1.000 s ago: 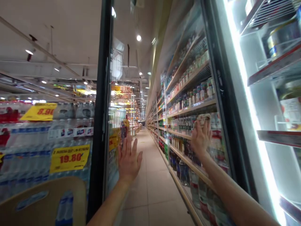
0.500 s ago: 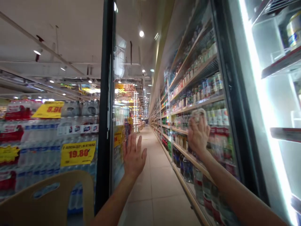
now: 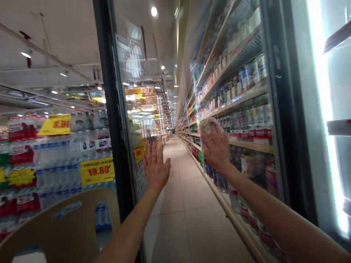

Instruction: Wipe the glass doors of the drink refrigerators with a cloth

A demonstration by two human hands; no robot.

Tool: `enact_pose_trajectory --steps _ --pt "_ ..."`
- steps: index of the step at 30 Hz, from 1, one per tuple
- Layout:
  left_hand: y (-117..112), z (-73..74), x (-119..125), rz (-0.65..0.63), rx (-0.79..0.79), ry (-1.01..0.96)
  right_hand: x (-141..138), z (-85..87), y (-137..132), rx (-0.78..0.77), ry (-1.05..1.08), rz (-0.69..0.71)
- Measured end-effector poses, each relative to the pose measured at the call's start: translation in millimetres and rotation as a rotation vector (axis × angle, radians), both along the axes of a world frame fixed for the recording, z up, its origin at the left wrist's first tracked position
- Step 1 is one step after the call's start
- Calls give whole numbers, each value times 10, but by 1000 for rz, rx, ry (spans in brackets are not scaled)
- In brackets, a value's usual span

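My left hand (image 3: 155, 167) is open, fingers spread, its palm flat against the glass of a black-framed cooler door (image 3: 109, 109) on the left. My right hand (image 3: 217, 149) is raised against a glass pane (image 3: 263, 73) on the right. It presses a crumpled pale cloth (image 3: 207, 125) to that pane, and the fingers are closed over the cloth. Shelves of drink bottles (image 3: 246, 109) show through or in the pane around the hand. Both forearms reach in from the bottom of the view.
A tan plastic chair back (image 3: 63, 223) sits at the lower left. Stacked packs of water bottles with yellow price tags (image 3: 96, 170) fill the left side. A tiled aisle (image 3: 189, 204) runs ahead between the shelves. A bright light strip (image 3: 326, 109) glows at the far right.
My right hand has slid the cloth leftward across the glass. My left hand stays flat on the door. The view has turned slightly.
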State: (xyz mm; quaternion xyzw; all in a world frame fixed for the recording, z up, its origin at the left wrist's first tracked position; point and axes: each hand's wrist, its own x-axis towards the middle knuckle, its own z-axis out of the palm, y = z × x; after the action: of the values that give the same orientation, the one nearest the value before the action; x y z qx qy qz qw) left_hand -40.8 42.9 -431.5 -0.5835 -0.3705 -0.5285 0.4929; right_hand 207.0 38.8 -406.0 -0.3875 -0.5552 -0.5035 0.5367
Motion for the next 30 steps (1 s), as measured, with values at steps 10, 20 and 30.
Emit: enact_pose_trajectory --steps 10,20,30 --pt "26 2 -7 -41 20 -4 781 65 68 55 531 -66" --pt "-29 5 1 1 46 15 1075 -221 50 59 336 -112" --pt "-23 9 -9 -6 50 10 -27 -260 -59 -73 -361 31"
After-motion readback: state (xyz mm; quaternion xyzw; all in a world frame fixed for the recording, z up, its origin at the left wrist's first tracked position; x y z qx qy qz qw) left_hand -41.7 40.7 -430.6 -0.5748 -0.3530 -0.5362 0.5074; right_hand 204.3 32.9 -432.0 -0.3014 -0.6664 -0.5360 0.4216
